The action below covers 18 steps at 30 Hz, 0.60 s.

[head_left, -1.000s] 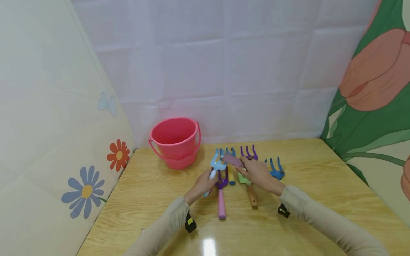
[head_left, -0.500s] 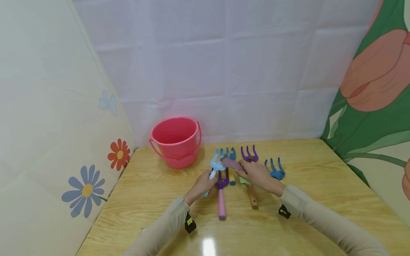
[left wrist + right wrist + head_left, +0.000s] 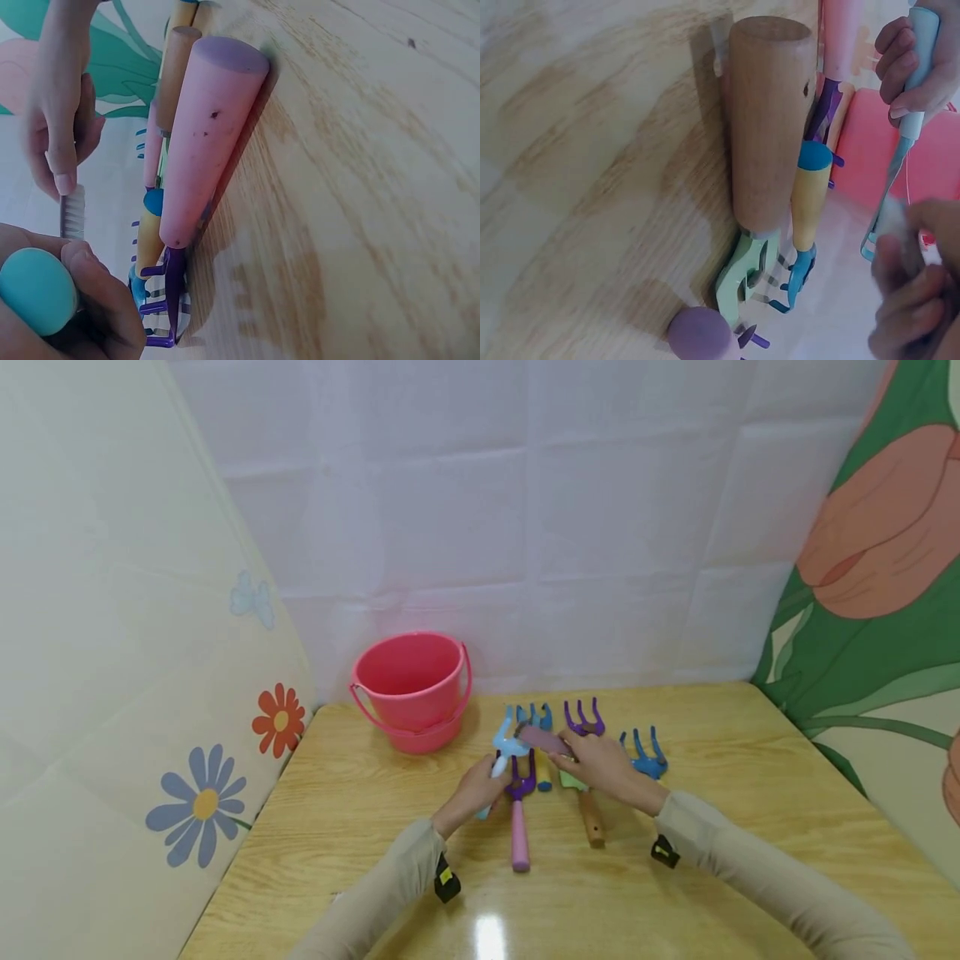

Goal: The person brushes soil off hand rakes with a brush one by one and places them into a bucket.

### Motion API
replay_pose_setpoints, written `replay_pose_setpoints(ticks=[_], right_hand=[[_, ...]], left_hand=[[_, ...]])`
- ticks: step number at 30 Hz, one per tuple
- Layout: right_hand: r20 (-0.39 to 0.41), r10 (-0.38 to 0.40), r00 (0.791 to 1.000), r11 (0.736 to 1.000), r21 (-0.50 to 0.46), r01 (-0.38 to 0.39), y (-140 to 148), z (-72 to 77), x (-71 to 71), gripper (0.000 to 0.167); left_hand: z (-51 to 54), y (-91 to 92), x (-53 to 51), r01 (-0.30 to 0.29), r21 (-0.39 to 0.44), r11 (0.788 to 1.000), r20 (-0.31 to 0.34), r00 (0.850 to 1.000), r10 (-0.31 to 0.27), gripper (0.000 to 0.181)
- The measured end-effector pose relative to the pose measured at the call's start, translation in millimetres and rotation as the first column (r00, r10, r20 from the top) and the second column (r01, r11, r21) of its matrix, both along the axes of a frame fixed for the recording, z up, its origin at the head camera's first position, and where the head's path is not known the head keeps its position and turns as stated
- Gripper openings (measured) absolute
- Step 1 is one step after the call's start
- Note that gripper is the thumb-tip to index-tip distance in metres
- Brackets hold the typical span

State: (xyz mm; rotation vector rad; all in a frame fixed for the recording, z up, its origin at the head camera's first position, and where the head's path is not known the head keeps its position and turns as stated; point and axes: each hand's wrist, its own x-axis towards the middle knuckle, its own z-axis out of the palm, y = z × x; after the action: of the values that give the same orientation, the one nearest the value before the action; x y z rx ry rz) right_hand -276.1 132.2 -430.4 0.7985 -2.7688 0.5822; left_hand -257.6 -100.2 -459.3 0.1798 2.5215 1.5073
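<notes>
My left hand (image 3: 477,788) grips the pale blue handle of a light blue hand rake (image 3: 510,747), its tines up and away from me; in the right wrist view the fingers curl round that handle (image 3: 922,52). My right hand (image 3: 600,767) holds a mauve brush (image 3: 543,740) against or just beside the rake's head; whether they touch cannot be told. White bristles (image 3: 74,216) show in the left wrist view. Beneath the hands lie a purple rake with a pink handle (image 3: 520,837), a green-headed tool with a wooden handle (image 3: 592,820) and a blue rake with a yellow handle (image 3: 543,773).
A pink bucket (image 3: 408,695) stands at the back left of the wooden table (image 3: 315,827), its handle hanging down in front. Another purple rake (image 3: 584,720) lies at the back, and a blue rake (image 3: 649,763) lies beyond my right wrist. White cloth hangs behind the table.
The brush in my right hand shifts slightly at the rake's head. Both hands keep their holds and nearly the same places.
</notes>
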Motion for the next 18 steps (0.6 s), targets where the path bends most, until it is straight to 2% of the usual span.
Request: replay_pose_setpoints(ticks=[5, 12, 18], right_hand=[[0.021, 0.068, 0.997, 0.997, -0.04, -0.067, -2.3, 0.1, 2.2, 0.036], [-0.045, -0.021, 0.999, 0.999, -0.046, 0.018, -0.4, 2.1, -1.4, 0.041], [-0.045, -0.026, 0.999, 1.0, -0.006, 0.025, 3.6, -2.4, -1.8, 0.037]], left_hand=[[-2.7, -0.4, -0.5, 0.003, -0.008, 1.0, -0.015, 1.0, -0.003, 0.012], [-0.1, 0.1, -0.5, -0.002, 0.007, 1.0, -0.002, 1.0, 0.002, 0.013], [0.4, -0.8, -0.3, -0.005, 0.003, 1.0, -0.01, 1.0, 0.005, 0.013]])
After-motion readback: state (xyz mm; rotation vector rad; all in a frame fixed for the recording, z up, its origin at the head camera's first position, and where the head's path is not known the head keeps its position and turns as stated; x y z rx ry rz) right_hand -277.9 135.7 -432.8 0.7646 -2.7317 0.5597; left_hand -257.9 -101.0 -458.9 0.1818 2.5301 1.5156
